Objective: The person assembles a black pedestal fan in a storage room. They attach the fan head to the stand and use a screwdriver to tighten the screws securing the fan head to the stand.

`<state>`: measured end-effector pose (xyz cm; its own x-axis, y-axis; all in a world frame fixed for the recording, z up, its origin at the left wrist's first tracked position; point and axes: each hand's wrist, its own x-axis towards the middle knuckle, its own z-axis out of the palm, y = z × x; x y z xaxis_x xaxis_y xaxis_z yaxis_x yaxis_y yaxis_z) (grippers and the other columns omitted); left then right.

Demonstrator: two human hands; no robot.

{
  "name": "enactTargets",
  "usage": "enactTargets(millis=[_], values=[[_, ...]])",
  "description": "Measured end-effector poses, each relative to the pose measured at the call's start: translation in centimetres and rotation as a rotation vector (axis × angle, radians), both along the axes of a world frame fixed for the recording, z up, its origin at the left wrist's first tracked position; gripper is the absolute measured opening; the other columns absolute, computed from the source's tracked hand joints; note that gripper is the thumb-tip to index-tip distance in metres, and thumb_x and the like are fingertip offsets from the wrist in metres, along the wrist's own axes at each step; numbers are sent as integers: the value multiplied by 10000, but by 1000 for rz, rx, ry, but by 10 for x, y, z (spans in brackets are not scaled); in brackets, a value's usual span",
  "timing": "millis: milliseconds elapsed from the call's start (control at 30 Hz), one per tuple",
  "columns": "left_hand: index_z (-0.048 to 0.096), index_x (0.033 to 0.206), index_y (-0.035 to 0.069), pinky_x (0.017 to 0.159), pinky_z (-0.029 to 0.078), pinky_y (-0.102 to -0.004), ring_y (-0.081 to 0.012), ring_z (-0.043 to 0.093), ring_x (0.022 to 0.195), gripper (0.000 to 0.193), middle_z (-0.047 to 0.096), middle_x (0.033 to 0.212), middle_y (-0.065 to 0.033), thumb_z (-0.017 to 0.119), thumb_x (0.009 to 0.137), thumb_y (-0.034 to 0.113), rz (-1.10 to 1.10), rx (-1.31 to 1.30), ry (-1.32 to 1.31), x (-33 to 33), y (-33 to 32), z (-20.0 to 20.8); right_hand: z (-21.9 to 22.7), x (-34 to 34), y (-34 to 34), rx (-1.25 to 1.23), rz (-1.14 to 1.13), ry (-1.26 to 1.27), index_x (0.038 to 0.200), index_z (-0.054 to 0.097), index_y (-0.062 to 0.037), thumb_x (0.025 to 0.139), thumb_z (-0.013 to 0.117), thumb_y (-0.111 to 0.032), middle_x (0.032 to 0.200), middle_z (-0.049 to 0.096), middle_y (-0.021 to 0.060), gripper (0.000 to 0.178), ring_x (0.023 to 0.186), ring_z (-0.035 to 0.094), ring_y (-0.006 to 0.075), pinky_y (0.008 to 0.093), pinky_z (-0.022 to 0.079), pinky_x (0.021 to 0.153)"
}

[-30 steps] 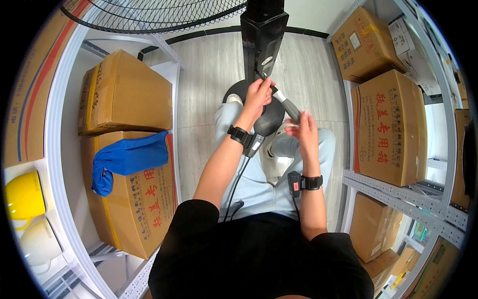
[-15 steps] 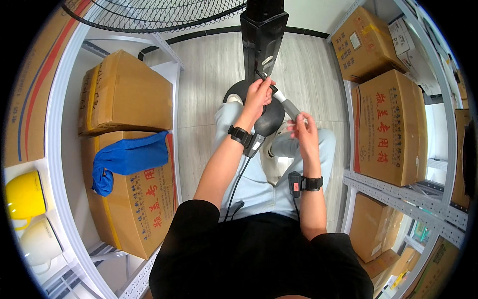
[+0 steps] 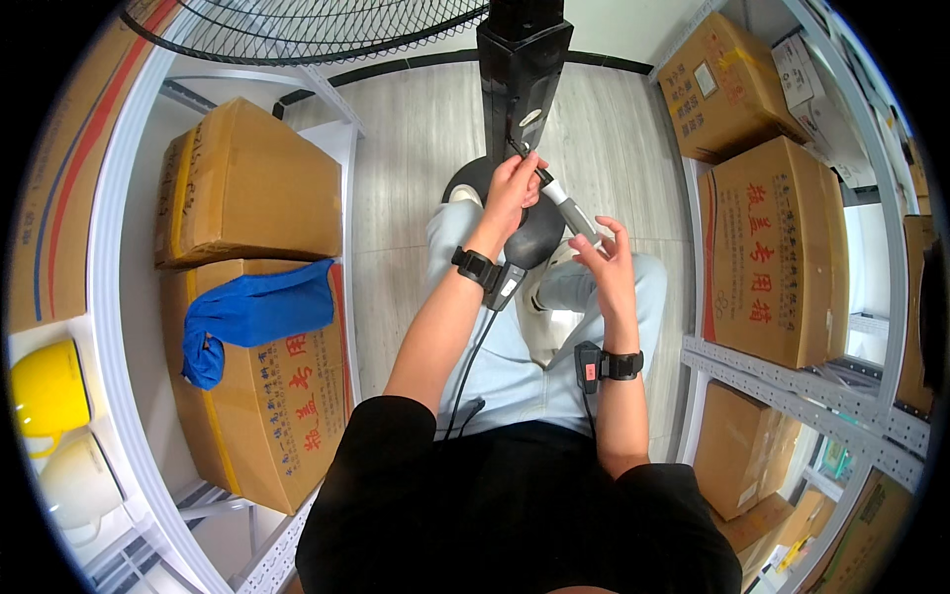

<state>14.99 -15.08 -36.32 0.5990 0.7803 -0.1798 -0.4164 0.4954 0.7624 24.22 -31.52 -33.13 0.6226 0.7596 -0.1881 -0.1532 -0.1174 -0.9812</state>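
Note:
A black fan post (image 3: 522, 84) rises from a round black base (image 3: 475, 176) between my knees. My left hand (image 3: 513, 193) is closed around the black front part of a slim tool with a white-and-grey handle (image 3: 571, 210), possibly a screwdriver. Past my fingers, a thin black end meets the lower face of the post; the exact contact is too small to tell. My right hand (image 3: 609, 265) is open beside the handle's grey end, fingers and thumb spread around it. Whether a fingertip touches the handle, I cannot tell. Both wrists wear black straps with small cabled devices.
Shelving on both sides holds cardboard boxes (image 3: 262, 183) (image 3: 772, 252). A blue cloth (image 3: 262, 307) drapes over a left-hand box. Yellow (image 3: 49, 388) and white mugs (image 3: 81, 482) stand at the lower left. The wire fan cage (image 3: 327, 30) hangs over the upper left.
My right hand's fingers have spread apart at the handle's grey end, where they were closer together before. The left hand keeps its place and its grip.

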Motion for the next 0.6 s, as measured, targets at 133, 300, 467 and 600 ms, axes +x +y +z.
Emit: enactTargets(millis=[133,300,467,600], values=[[562,921,22,416,244,-195,-19,298,452,258,369,577,70,503,1004,259,-12,-15,-21,-2,0,-2,-2,24,-3,-205,158,360,1180,545,-39,920,649,-192,923,642,75,319,716,570,68,211,448,579],[563,934,18,419,250,-192,-25,301,459,269,362,590,62,492,1009,266,-29,-24,-49,-2,2,-2,-3,10,-1,-44,57,19,1161,580,-57,862,716,-155,1005,623,49,343,725,551,61,205,434,591],[565,930,19,418,253,-192,-26,306,462,282,366,594,57,485,1012,277,-15,-19,-50,-2,2,0,-2,8,-3,-44,-20,-236,1059,649,-88,783,750,-42,1031,564,9,297,769,539,79,212,423,623],[563,922,21,418,255,-193,-31,316,468,294,371,600,53,485,1012,290,-9,-16,-43,-1,1,-1,1,6,2,138,-19,-413,1024,671,-100,768,745,-12,1009,535,4,281,810,549,95,222,435,664]])
